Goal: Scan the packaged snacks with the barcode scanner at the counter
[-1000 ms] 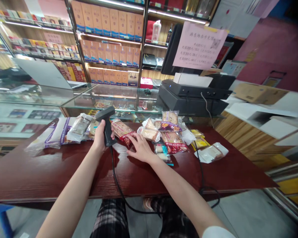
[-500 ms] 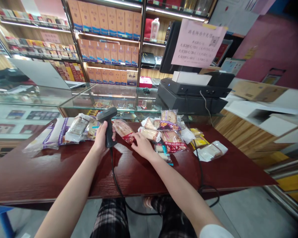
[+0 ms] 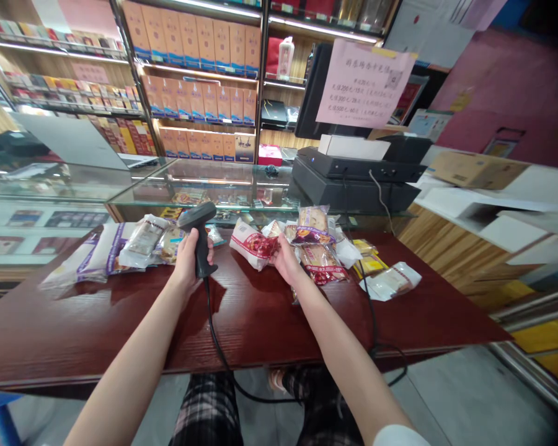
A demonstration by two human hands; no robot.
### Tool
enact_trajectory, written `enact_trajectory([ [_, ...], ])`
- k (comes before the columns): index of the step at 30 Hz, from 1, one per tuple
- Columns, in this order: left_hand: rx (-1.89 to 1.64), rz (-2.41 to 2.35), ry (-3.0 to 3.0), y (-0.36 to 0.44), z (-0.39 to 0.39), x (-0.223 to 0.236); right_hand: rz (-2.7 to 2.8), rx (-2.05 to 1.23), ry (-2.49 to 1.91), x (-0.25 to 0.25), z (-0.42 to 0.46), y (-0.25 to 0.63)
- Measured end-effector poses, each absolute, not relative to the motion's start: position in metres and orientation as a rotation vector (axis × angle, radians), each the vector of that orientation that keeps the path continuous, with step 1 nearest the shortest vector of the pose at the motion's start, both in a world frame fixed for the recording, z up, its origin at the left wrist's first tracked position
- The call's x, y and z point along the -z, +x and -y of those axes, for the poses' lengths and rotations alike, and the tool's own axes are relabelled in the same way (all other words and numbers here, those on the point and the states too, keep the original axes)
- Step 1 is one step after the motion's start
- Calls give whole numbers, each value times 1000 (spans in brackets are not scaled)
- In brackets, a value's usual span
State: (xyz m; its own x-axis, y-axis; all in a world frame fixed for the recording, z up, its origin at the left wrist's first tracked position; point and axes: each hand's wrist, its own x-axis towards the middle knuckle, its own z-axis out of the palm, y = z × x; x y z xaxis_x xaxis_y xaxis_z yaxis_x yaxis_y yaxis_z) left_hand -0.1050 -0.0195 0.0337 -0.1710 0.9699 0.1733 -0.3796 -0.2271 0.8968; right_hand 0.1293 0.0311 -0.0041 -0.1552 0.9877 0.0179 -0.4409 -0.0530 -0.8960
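Note:
My left hand [image 3: 188,260] grips the handle of a black corded barcode scanner [image 3: 198,230], held upright above the dark red table [image 3: 121,322]. My right hand [image 3: 286,260] holds a red and white snack packet [image 3: 252,243], lifted off the table and turned toward the scanner's head. Several other wrapped snack packets [image 3: 318,248] lie just right of my right hand. Left of the scanner lie more packets [image 3: 142,238] in clear and purple wrappers.
A black cash register with a printer [image 3: 358,176] stands behind the packets, with a pink notice [image 3: 363,87] on its screen. A glass display counter [image 3: 204,183] and shelves of orange boxes [image 3: 199,74] fill the back. The scanner's cable [image 3: 218,353] hangs over the table's front edge.
My right hand took hold of the red and white packet on the table, lifted it and turned it toward the scanner. My left hand kept the scanner nearly still.

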Motion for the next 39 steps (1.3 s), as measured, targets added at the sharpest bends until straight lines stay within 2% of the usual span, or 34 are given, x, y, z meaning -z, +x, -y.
enact_trajectory([
  [3, -1630, -872, 972, -105, 20, -34, 1018, -1536, -794, 2, -28, 129],
  [6, -1617, -864, 994, -105, 20, -34, 1030, -1410, -886, 9, -30, 127],
  [14, -1522, -821, 1066, -104, 21, -34, 1432, -788, -893, 5, -20, 131],
  [18, -1501, -790, 1075, -103, 24, -37, 1412, -582, -946, -6, -23, 145],
  [31, -1167, -655, 1171, -104, 25, -24, 1271, -626, -929, -13, -30, 160],
  [39, -1113, -690, 1173, -103, 28, -26, 1296, -625, -932, -12, -30, 162],
])
